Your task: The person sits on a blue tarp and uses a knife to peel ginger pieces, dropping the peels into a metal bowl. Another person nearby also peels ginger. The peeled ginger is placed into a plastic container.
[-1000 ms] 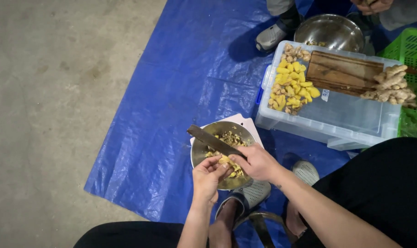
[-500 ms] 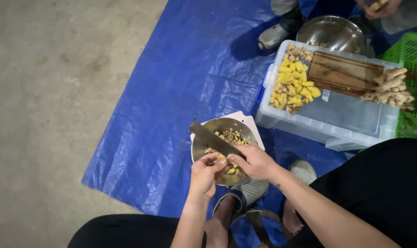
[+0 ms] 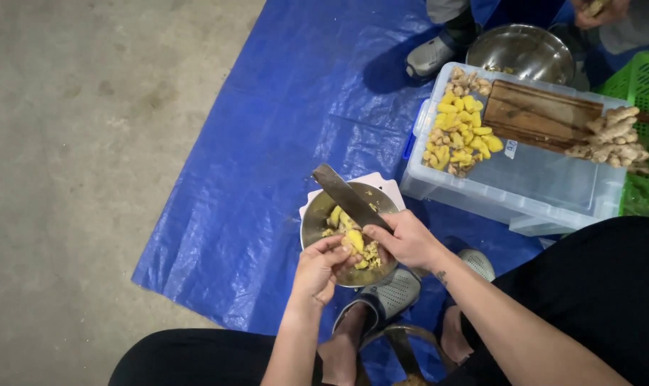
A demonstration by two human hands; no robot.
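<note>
My right hand [image 3: 408,239] grips a knife [image 3: 347,196] whose blade points up and to the left over a steel bowl [image 3: 316,220]. A yellow peeled piece of ginger [image 3: 354,241] is pinched in my left hand [image 3: 318,268], right at the base of the blade. The bowl holds peelings and yellow ginger pieces and sits on a white lid on the blue tarp [image 3: 281,136]. My feet in grey clogs [image 3: 385,293] rest just below the bowl.
A clear plastic box [image 3: 524,182] at the right carries peeled yellow ginger [image 3: 460,136], a wooden cutting board [image 3: 538,114] and unpeeled ginger roots [image 3: 610,139]. Behind it stand a second steel bowl [image 3: 524,50], another person's shoe [image 3: 428,56] and a green crate [image 3: 642,82]. Bare concrete lies at the left.
The knife blade has swung a little, its tip now higher and further left. Both hands have stayed over the bowl, working the ginger piece.
</note>
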